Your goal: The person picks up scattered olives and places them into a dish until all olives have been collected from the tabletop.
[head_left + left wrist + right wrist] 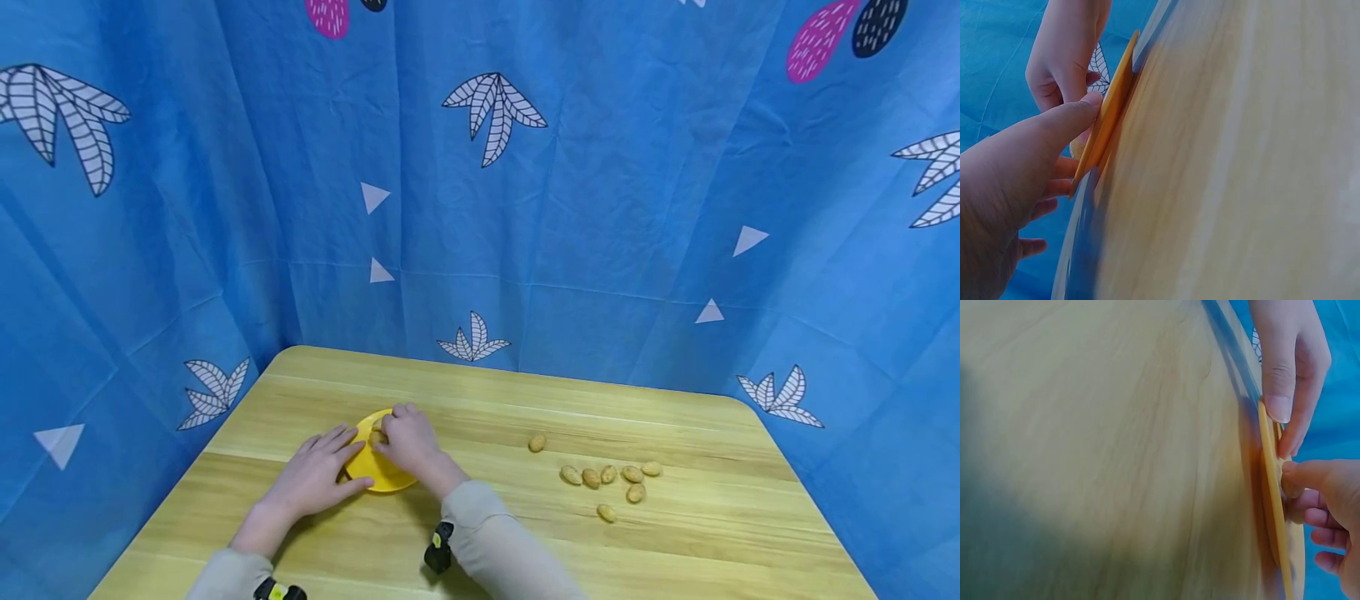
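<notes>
A shallow yellow plate point(386, 477) lies on the table at left of centre in the head view. My left hand point(318, 475) touches its left side, with spread, fairly straight fingers and the thumb at the near rim. Over the plate, my right hand point(411, 440) pinches a tan oval nut point(1291, 486) between thumb and fingers. Another tan shape point(377, 424) shows beside the right fingertips, partly covered. In the left wrist view the plate point(1105, 119) appears edge-on, the left thumb on its rim.
Several similar nuts point(591, 478) lie scattered on the wooden table point(697, 550) to the right, one point(537, 442) closer to the plate. A blue patterned curtain point(600, 208) hangs behind and beside the table. Both wrists wear small black cameras point(438, 550).
</notes>
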The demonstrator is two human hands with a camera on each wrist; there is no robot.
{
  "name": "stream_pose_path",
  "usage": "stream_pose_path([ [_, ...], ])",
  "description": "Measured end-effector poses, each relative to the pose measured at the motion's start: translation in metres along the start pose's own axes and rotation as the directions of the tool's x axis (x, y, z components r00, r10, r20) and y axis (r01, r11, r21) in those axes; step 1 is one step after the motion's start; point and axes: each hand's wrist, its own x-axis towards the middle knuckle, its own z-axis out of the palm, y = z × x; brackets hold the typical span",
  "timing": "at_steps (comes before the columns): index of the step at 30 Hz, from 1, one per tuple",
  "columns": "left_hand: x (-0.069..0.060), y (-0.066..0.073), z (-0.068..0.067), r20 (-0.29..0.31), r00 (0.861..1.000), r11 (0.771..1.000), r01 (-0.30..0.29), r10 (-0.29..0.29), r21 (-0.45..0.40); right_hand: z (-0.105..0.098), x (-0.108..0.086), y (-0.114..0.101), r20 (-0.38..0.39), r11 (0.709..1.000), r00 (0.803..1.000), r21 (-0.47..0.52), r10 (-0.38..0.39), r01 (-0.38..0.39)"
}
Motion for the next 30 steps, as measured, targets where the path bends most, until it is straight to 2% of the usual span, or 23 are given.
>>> stream_pose_path([
  [18, -0.001, -0.002, 0.001, 0.001, 1.000, 1.000, 0.002, -0.001, -0.008, 0.004, 0.004, -0.010, -0.012, 0.996, 1.000, -0.086, 0.027, -0.028],
  [30, -0.002, -0.003, 0.002, -0.009, 1.000, 1.000, -0.009, 0.009, 0.007, 0.003, 0.005, -0.011, -0.018, 0.995, 0.999, -0.089, 0.035, -0.037],
])
